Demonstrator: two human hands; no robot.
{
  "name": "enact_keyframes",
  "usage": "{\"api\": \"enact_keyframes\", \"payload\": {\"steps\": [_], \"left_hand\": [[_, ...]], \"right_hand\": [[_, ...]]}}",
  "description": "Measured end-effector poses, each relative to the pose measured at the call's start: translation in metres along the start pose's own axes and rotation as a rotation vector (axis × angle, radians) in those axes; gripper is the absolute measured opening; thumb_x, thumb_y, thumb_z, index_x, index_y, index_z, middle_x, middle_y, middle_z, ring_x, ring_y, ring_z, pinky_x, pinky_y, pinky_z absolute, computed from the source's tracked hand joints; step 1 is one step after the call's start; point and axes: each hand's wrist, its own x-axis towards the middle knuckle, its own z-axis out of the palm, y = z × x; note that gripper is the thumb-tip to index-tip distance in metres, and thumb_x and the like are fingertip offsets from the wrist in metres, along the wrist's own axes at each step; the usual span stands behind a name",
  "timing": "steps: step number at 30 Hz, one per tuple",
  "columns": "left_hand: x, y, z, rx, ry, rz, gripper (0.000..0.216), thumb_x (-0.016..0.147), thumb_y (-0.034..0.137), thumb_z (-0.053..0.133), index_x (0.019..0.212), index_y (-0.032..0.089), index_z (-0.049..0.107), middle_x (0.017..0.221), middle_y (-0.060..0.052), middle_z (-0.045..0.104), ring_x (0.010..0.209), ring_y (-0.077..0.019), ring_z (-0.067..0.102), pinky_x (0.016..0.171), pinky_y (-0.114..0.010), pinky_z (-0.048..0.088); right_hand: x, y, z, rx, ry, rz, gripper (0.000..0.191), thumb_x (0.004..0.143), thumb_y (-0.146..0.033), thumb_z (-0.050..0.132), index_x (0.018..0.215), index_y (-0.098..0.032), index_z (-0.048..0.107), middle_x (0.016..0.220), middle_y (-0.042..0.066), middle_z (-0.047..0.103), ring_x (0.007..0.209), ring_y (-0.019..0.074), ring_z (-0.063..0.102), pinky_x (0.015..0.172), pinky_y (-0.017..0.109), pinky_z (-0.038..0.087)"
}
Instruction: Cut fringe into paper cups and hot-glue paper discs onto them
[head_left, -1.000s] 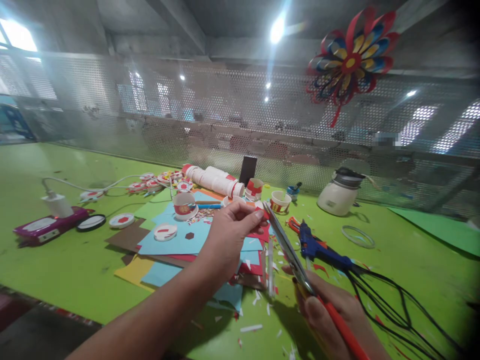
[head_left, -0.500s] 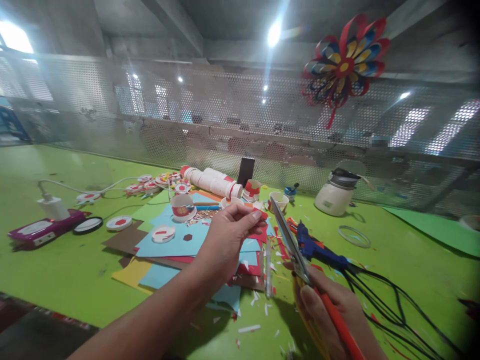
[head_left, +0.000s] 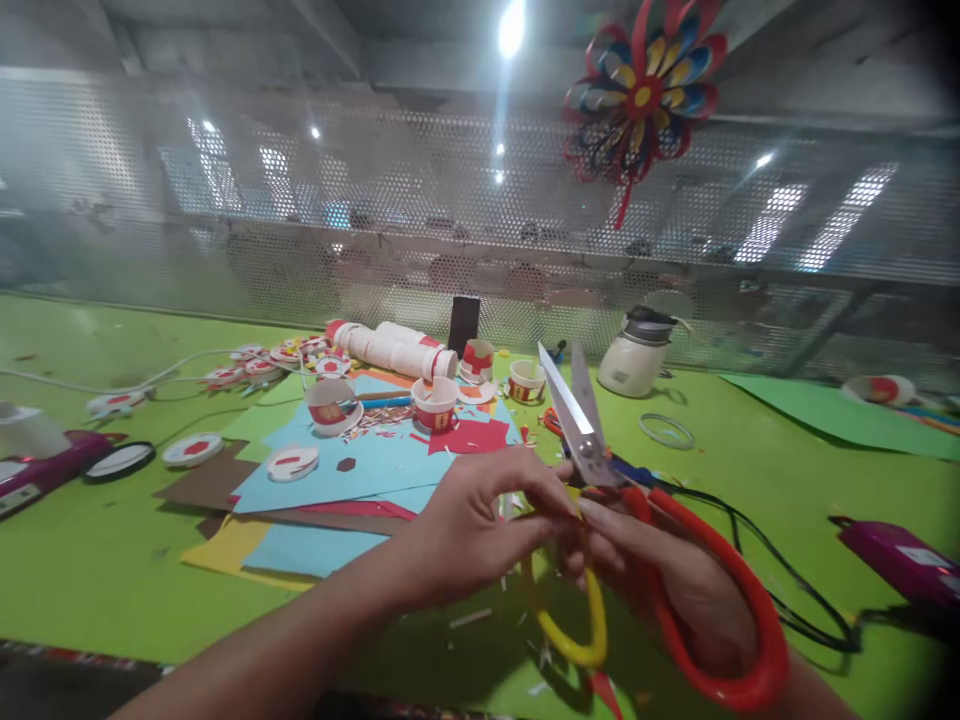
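Observation:
My right hand (head_left: 686,570) is closed on a large pair of scissors (head_left: 591,450) with one red and one yellow handle loop. The blades point up and away from me, spread apart. My left hand (head_left: 487,515) meets the right fingertips near the yellow loop, its thumb and index finger pinched together. Whatever lies in that pinch is too small or hidden to make out. Beyond the left hand, a piece of red paper (head_left: 480,437) lies on light blue paper sheets (head_left: 390,475), beside a cut red-and-white paper cup (head_left: 435,405).
Behind the scissors lies a blue glue gun (head_left: 630,470), with black cables running right. Rolled white cup stacks (head_left: 390,350), more cut cups, a white kettle (head_left: 637,350) and a dark phone-like slab (head_left: 464,323) stand farther back. A purple power strip (head_left: 900,560) is at right.
My left hand has come down and right from the red paper to my right fingers. The scissors' blades have spread, and the red paper now lies on the blue sheets. The view has shifted right.

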Motion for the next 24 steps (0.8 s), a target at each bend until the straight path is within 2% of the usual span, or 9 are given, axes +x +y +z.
{"api": "enact_keyframes", "payload": {"steps": [3, 7, 10, 13, 16, 18, 21, 24], "left_hand": [[-0.001, -0.001, -0.002, 0.146, -0.070, 0.163, 0.006, 0.076, 0.012, 0.061, 0.076, 0.015, 0.065, 0.078, -0.007, 0.065, 0.080, -0.0138, 0.059, 0.085, -0.034, 0.047], [-0.001, -0.002, -0.006, 0.248, -0.109, 0.171, 0.007, 0.078, 0.014, 0.059, 0.078, 0.014, 0.065, 0.080, -0.007, 0.062, 0.080, -0.0134, 0.056, 0.078, -0.030, 0.047], [0.000, -0.005, -0.004, 0.236, -0.071, 0.024, 0.009, 0.075, 0.018, 0.063, 0.083, 0.012, 0.063, 0.082, -0.006, 0.060, 0.076, -0.0131, 0.055, 0.070, -0.028, 0.047], [0.000, -0.010, 0.001, 0.115, -0.036, -0.227, 0.019, 0.075, 0.028, 0.064, 0.086, 0.014, 0.059, 0.080, -0.004, 0.059, 0.067, -0.0107, 0.053, 0.062, -0.025, 0.044], [0.001, -0.014, 0.006, -0.056, -0.023, -0.407, 0.023, 0.077, 0.036, 0.061, 0.082, 0.014, 0.058, 0.075, -0.001, 0.056, 0.063, -0.0089, 0.051, 0.057, -0.023, 0.041], [0.001, -0.014, 0.010, -0.122, 0.011, -0.460, 0.024, 0.077, 0.037, 0.060, 0.079, 0.013, 0.058, 0.072, -0.001, 0.055, 0.061, -0.0079, 0.049, 0.056, -0.021, 0.040], [0.001, -0.013, 0.014, -0.154, 0.088, -0.482, 0.023, 0.075, 0.035, 0.063, 0.073, 0.013, 0.057, 0.068, 0.000, 0.054, 0.058, -0.0066, 0.047, 0.053, -0.020, 0.037], [0.000, -0.012, 0.014, -0.158, 0.129, -0.493, 0.023, 0.074, 0.035, 0.065, 0.071, 0.013, 0.057, 0.066, 0.001, 0.054, 0.057, -0.0067, 0.046, 0.052, -0.020, 0.037]], "right_hand": [[-0.004, -0.002, -0.001, 0.017, -0.006, 0.010, 0.021, 0.084, -0.016, 0.057, 0.104, -0.019, 0.064, 0.075, 0.001, 0.063, 0.063, 0.0107, 0.059, 0.058, 0.022, 0.049], [-0.006, -0.001, 0.001, -0.019, 0.055, 0.003, 0.023, 0.080, -0.019, 0.063, 0.103, -0.020, 0.062, 0.065, -0.002, 0.060, 0.057, 0.0084, 0.055, 0.052, 0.018, 0.045], [-0.004, 0.003, 0.000, -0.110, 0.122, -0.088, 0.028, 0.081, -0.023, 0.063, 0.109, -0.025, 0.058, 0.071, -0.003, 0.060, 0.061, 0.0087, 0.055, 0.057, 0.020, 0.047], [-0.001, 0.006, -0.003, -0.397, 0.273, -0.335, 0.028, 0.082, -0.024, 0.062, 0.109, -0.026, 0.056, 0.075, -0.003, 0.059, 0.066, 0.0108, 0.055, 0.062, 0.022, 0.047], [-0.001, 0.008, -0.001, -0.655, 0.406, -0.510, 0.028, 0.082, -0.022, 0.061, 0.109, -0.024, 0.055, 0.073, -0.003, 0.057, 0.061, 0.0101, 0.054, 0.056, 0.021, 0.046], [0.000, 0.010, 0.002, -0.790, 0.449, -0.610, 0.028, 0.081, -0.018, 0.061, 0.108, -0.022, 0.056, 0.072, -0.004, 0.056, 0.058, 0.0085, 0.052, 0.053, 0.019, 0.045], [0.001, 0.012, 0.007, -0.937, 0.451, -0.758, 0.033, 0.078, -0.011, 0.060, 0.110, -0.020, 0.056, 0.074, -0.004, 0.055, 0.061, 0.0081, 0.053, 0.059, 0.019, 0.045], [0.003, 0.015, 0.008, -0.964, 0.437, -0.789, 0.035, 0.079, -0.010, 0.059, 0.111, -0.020, 0.055, 0.074, -0.004, 0.055, 0.063, 0.0084, 0.053, 0.062, 0.020, 0.045]]}}
